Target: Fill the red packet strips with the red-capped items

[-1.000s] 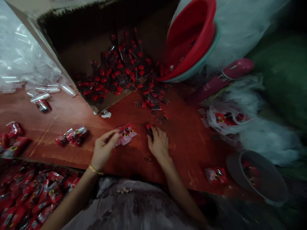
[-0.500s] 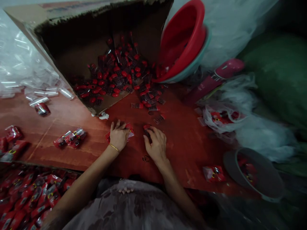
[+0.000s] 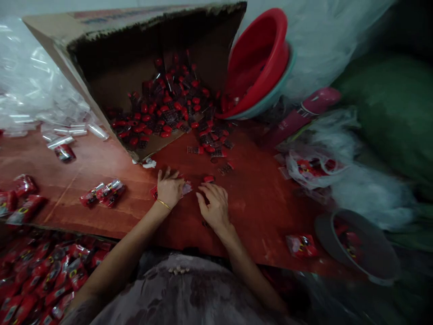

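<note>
My left hand (image 3: 170, 187), with a gold bracelet at the wrist, lies over a red printed packet (image 3: 186, 187) on the table. Its fingers are spread, and the packet shows on both sides of the hand. Just to the right, my right hand (image 3: 214, 205) is low over the table, thumb and fingers apart, with nothing visible in it. A small red piece (image 3: 209, 179) lies just beyond its fingertips. Farther off is a flat dark piece with a dotted pattern (image 3: 225, 169). Something small and dark, partly hidden, is beside the right wrist.
A cardboard box (image 3: 54, 58) on its side spills red and dark pieces (image 3: 169, 115). Right of it lean a red basin (image 3: 282, 49) and a pink bottle (image 3: 304, 110). Red packets (image 3: 104, 193) lie left; many more fill the lower left. A grey bowl (image 3: 324, 234) stands right.
My right hand has drawn back slightly toward me and left, away from the small red piece, which now lies uncovered. My left hand remains over the packet. The view has shifted slightly.
</note>
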The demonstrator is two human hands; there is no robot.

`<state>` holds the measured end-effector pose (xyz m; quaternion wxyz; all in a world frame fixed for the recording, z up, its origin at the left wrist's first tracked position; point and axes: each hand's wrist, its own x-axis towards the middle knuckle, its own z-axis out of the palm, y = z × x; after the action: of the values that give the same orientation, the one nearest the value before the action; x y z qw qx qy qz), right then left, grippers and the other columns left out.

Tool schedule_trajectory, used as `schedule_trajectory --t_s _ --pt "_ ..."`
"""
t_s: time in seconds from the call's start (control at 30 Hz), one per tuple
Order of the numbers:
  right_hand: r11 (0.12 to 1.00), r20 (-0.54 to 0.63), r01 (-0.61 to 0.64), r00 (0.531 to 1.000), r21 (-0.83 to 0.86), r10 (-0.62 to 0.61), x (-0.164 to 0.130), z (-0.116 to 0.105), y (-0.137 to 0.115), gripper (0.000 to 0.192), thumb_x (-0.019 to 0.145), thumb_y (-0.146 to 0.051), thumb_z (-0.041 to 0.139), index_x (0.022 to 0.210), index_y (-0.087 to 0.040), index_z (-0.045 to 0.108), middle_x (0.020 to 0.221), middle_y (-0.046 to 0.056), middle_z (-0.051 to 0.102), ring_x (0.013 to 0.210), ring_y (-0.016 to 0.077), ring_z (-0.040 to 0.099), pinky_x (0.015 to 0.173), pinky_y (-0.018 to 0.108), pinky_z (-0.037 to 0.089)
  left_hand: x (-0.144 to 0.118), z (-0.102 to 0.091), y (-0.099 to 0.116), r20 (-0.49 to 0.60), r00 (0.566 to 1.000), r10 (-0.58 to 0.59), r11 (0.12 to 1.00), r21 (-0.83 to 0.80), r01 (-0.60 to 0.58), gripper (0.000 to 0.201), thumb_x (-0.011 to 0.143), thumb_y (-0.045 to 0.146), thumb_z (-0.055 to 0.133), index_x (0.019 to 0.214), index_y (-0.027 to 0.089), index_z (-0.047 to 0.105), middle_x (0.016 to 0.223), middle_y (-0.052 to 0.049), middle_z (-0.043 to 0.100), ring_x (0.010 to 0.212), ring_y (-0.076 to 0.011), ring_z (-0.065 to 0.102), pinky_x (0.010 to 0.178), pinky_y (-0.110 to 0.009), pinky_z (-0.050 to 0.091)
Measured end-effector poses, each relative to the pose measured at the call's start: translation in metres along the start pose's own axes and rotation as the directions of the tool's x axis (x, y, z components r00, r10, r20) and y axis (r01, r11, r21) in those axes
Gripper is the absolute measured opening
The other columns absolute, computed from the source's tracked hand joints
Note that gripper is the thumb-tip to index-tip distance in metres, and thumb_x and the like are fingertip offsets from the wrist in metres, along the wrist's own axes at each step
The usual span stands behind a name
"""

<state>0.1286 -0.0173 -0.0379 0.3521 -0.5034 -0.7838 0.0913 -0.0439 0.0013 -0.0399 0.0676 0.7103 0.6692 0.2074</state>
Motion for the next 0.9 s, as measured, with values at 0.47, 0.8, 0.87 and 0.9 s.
schedule_trajectory --t_s 0.47,0.8,0.87,0.9 --pt "0.751 0.115 -0.323 0.941 0.576 0.317 0.021 0.010 -0.022 0.029 0.086 -0.035 0.046 0.068 -0.016 0.060 0.058 -0.002 0.057 0.053 0.0106 0.050 0.052 0.020 0.038 -0.021 -0.031 0.040 0.074 0.938 -0.337 0.526 -0.812 0.253 0.046 0.072 0.040 0.065 0.110 0.015 0.064 0.102 -0.010 0.068 0.097 -0.0246 0.061 0.087 -0.036 0.045" --pt "0.913 -0.004 -0.204 0.976 0.354 0.220 0.010 0.011 -0.024 0.032 0.090 -0.030 0.038 0.063 -0.019 0.052 0.055 -0.001 0.053 0.052 0.0112 0.047 0.053 0.022 0.036 -0.029 -0.028 0.051 0.555 0.706 -0.440 -0.285 -0.832 0.476 0.042 0.041 0.037 0.084 0.074 0.014 0.071 0.074 -0.003 0.070 0.064 -0.0114 0.060 0.064 -0.024 0.049" --pt "0.918 -0.010 -0.185 0.980 0.351 0.201 0.009 0.014 -0.023 0.030 0.090 -0.029 0.038 0.065 -0.019 0.053 0.059 0.000 0.056 0.057 0.0124 0.051 0.057 0.023 0.038 -0.030 -0.030 0.050 0.604 0.675 -0.424 -0.323 -0.797 0.510 0.043 0.041 0.036 0.084 0.075 0.014 0.071 0.074 -0.003 0.069 0.063 -0.0108 0.060 0.063 -0.025 0.050" --pt "0.918 -0.012 -0.172 0.982 0.358 0.188 0.009 0.015 -0.023 0.028 0.090 -0.029 0.039 0.069 -0.019 0.055 0.063 0.001 0.058 0.061 0.0132 0.053 0.059 0.024 0.040 -0.030 -0.030 0.050 0.613 0.668 -0.422 -0.331 -0.790 0.516 0.043 0.041 0.036 0.085 0.075 0.014 0.070 0.074 -0.002 0.069 0.064 -0.0109 0.060 0.063 -0.025 0.050"
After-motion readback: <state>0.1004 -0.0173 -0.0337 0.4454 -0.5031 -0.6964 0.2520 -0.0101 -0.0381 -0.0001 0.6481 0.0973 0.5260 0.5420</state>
